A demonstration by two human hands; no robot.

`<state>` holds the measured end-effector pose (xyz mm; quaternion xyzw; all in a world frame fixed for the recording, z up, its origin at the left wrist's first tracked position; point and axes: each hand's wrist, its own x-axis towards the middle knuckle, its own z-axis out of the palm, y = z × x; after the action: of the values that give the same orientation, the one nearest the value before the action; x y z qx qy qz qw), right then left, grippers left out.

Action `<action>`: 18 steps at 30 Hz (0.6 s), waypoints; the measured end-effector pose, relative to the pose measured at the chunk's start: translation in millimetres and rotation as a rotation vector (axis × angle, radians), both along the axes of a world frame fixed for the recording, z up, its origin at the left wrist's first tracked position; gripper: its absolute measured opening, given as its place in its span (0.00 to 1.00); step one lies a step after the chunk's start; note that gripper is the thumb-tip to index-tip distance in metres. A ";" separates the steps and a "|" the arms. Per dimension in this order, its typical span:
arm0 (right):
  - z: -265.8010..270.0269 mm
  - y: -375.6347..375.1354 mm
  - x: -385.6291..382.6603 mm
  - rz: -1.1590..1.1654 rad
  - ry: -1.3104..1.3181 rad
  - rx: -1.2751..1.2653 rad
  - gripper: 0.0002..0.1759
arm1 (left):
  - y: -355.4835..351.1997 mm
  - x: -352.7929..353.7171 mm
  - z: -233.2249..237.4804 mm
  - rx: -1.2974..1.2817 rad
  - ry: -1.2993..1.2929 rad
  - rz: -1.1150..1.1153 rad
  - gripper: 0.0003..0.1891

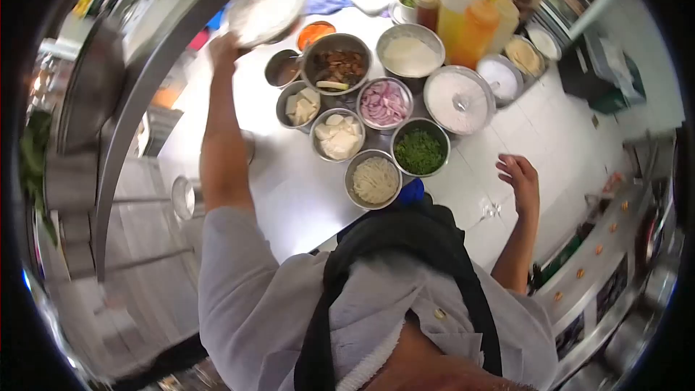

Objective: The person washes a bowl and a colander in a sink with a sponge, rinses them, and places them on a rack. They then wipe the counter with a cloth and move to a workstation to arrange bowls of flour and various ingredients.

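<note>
My left hand (226,51) reaches far forward with its fingers on the near left rim of a large round bowl (268,11) with white contents. The fingers are blurred and partly hidden, but the hand appears closed on the rim. My right hand (520,177) hangs in the air at the right, its fingers loosely bent and apart, holding nothing. Between my hands stand metal bowls: chopped green herbs (420,150), sliced pink onion (385,103), shredded white strands (375,180), white pieces (337,135), pale chunks (302,107) and brown pieces (337,65).
Sauce bottles (474,29) cluster at the back right. A clear-covered tub of white powder (460,100) stands at the table's right edge. A curved metal shelf edge (137,87) runs along my left. A steel counter with knobs (579,273) is at the right; a dark bin (597,72) stands beyond.
</note>
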<state>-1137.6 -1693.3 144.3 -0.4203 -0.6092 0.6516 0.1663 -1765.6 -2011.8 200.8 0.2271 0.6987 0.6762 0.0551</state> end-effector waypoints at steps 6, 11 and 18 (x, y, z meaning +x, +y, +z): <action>-14.2 -19.8 -44.1 -0.089 -0.063 0.019 0.22 | -64.2 -75.4 -86.5 -0.045 -0.178 0.510 0.13; -17.2 -18.8 -79.6 -0.178 -0.073 0.030 0.22 | -84.0 -82.5 -127.6 -0.049 -0.543 0.572 0.10; -26.1 -1.6 -96.6 -0.224 -0.033 -0.047 0.17 | -33.9 -92.8 -81.8 -1.302 0.657 0.301 0.31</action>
<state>-1234.2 -1694.9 118.2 -0.5001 -0.5457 0.6360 0.2181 -1858.4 -2045.7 119.0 0.2407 0.9620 0.0227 -0.1266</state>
